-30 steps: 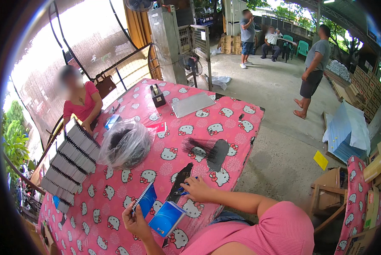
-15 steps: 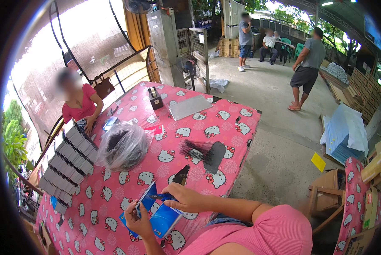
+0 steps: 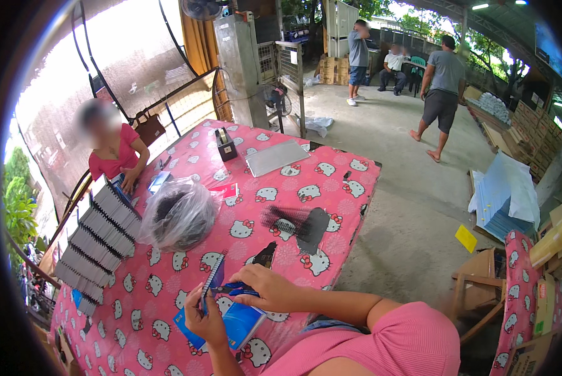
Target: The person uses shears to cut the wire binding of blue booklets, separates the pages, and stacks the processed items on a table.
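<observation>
My left hand (image 3: 207, 323) grips a small blue spiral-bound notebook (image 3: 214, 276), held up on edge with its wire coil along the top edge. In my right hand (image 3: 263, 287) is a pair of pliers with blue handles (image 3: 240, 289), its jaws at the notebook's coil. Whether the jaws touch the wire is too small to tell. Below my hands, other blue notebooks (image 3: 244, 323) lie on the pink patterned tablecloth (image 3: 130, 301). Just beyond my right hand is a torn black piece (image 3: 266, 254). Farther off, a bundle of loose black coils (image 3: 284, 219) rests beside a dark grey sheet (image 3: 312, 230).
Stacks of bound notebooks (image 3: 99, 241) stand at the left, next to a seated co-worker (image 3: 115, 153). A clear plastic bag of black coils (image 3: 177, 216), a tape dispenser (image 3: 226, 144) and a flat grey sheet (image 3: 277, 158) lie across the table. Cardboard boxes (image 3: 553, 232) are at the right.
My left hand has turned the held notebook more upright, edge-on to me. The pliers stay at its coil. In the background, a person in grey has walked a step away.
</observation>
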{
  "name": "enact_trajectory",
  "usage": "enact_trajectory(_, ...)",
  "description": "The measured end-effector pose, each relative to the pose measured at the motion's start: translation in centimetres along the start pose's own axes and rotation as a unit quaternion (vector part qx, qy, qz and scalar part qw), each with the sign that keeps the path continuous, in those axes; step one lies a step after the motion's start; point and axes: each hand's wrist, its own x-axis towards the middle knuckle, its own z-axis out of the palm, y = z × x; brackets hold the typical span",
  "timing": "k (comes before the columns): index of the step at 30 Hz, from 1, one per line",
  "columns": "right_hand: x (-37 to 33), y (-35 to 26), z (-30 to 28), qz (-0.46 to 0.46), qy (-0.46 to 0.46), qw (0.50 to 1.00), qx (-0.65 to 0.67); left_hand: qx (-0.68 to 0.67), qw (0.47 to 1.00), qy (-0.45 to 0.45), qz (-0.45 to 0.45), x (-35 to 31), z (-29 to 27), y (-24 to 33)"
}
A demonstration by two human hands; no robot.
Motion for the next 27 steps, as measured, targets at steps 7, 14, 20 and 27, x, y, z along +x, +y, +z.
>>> enact_trajectory(7, -0.6, 0.6, 0.9, 0.013, 0.007, 1.0, 0.001, -0.086, 0.992, 0.007, -0.094, -0.3, 0.4, 1.8)
enact_trajectory(14, -0.3, 0.4, 0.9, 0.038, -0.01, 0.999, 0.028, -0.27, 0.918, 0.048, -0.286, -0.3, 0.6, 1.8)
enact_trajectory(20, 0.8, 0.2, 0.5, -0.008, 0.028, 1.0, 0.006, -0.08, 0.985, 0.045, -0.147, 0.4, -0.6, 2.4)
enact_trajectory(27, 2.0, -2.1, -2.5, -0.03, 0.065, 0.996, -0.054, 0.023, 0.996, 0.012, 0.087, 3.2, 2.0, 3.2)
